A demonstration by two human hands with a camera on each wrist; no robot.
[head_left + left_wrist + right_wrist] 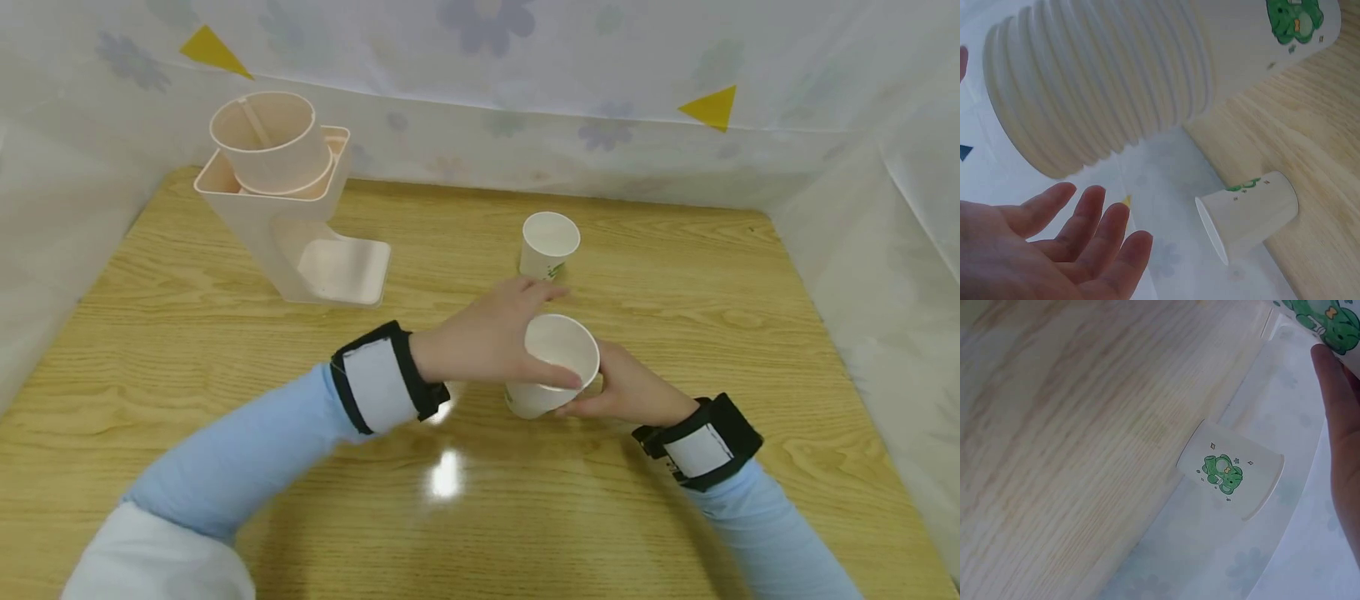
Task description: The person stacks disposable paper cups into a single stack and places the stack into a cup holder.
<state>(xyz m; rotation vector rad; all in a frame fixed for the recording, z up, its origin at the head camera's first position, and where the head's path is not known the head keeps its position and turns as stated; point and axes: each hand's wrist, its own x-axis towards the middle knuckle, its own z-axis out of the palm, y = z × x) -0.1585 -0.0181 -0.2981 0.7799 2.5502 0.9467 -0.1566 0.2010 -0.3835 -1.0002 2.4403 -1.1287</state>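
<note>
A stack of nested white paper cups (534,400) stands upright near the middle of the table, the ridges of its many rims plain in the left wrist view (1100,78). My right hand (628,388) grips the stack from the right, low on its side. Over the left of the top rim is my left hand (495,335), thumb and fingers spread; in the left wrist view its loosely bent fingers (1094,222) hold nothing. Just behind the stack, a single white paper cup (550,237) stands mouth up, with a green cartoon animal printed on its side (1224,474).
At the back left stands a pale pink holder (251,229) with a wide round tube (277,167) in its top and a flat foot (348,271). Flower-patterned white sheeting (480,142) walls the wooden table (675,292) behind and at the sides, with two yellow triangles on it.
</note>
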